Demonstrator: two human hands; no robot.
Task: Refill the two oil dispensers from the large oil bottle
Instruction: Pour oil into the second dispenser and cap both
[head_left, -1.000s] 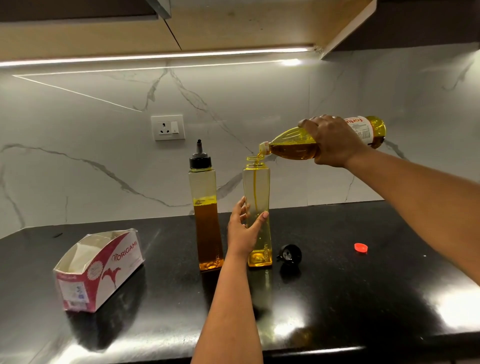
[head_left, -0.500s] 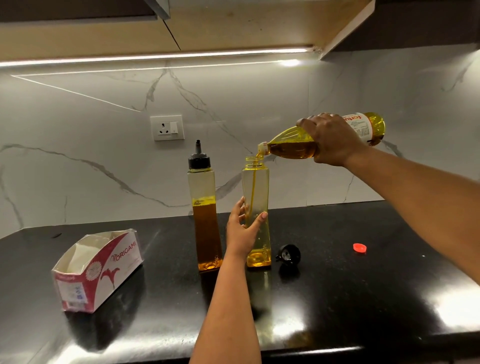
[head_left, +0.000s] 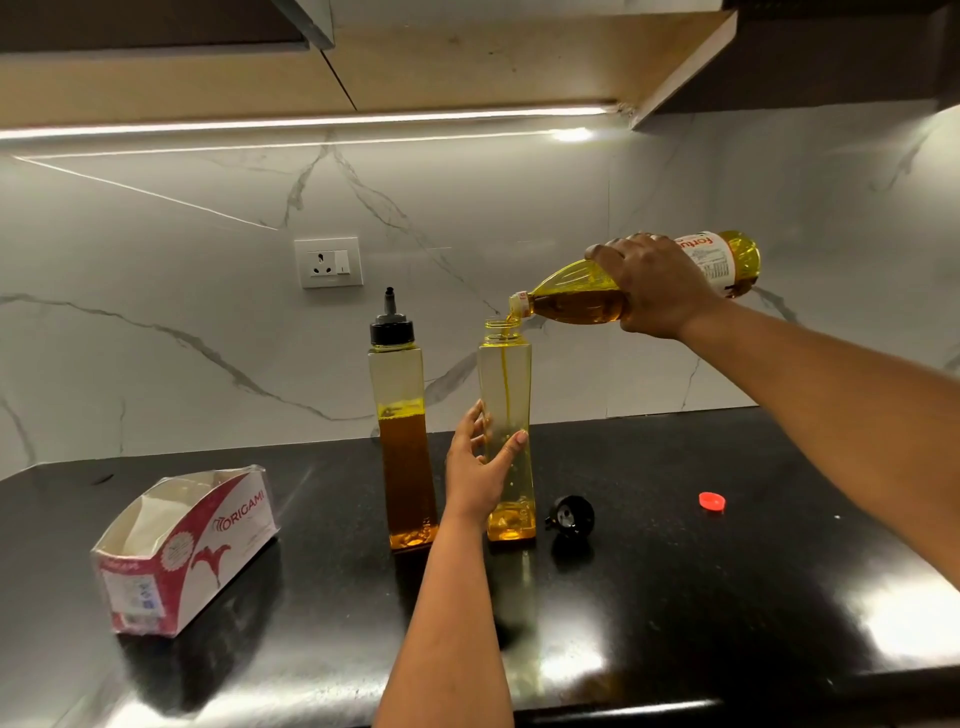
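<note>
Head view: right hand (head_left: 657, 283) grips tilted large oil bottle (head_left: 582, 299), mouth over uncapped dispenser (head_left: 506, 415), which left hand (head_left: 480, 467) clasps to steady against tipping.

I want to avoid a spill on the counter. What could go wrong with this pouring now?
1. The oil stream enters a narrow neck of the open dispenser; a small shift of the large oil bottle in the right hand could send oil outside.
2. The left hand holds the dispenser only lightly, so it might tip.
</note>
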